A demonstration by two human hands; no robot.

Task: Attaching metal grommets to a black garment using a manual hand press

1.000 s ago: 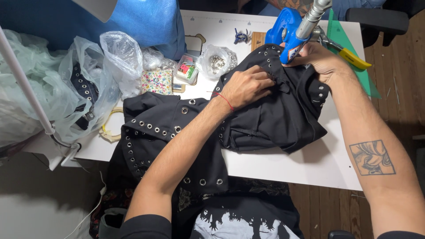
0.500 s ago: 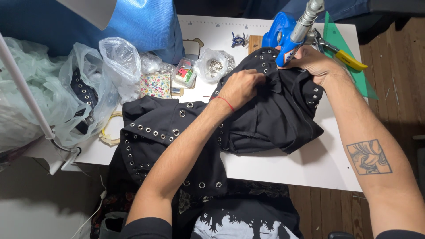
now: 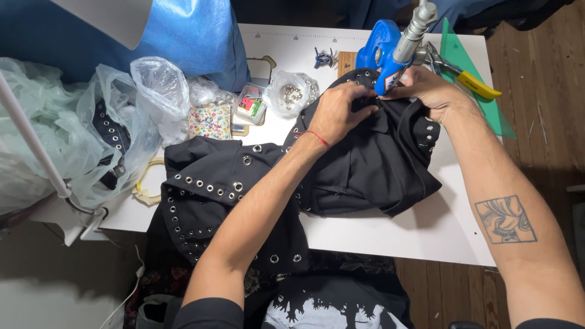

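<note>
A small sewing workshop — a white worktable (image 3: 365,237) on a wood floor (image 3: 536,122) holds a blue eyelet press (image 3: 381,52), a bag of metal eyelets (image 3: 291,92), pliers (image 3: 469,76) and a studded black garment (image 3: 231,195) — with plastic bags (image 3: 67,134) of more pieces alongside.

White table (image 3: 426,234) (wooden plank floor (image 3: 542,91))

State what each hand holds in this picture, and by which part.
Both the left hand and right hand pinch the black eyelet-studded garment at its folded top edge, right under the blue press. Exact finger contact is hidden.
</note>
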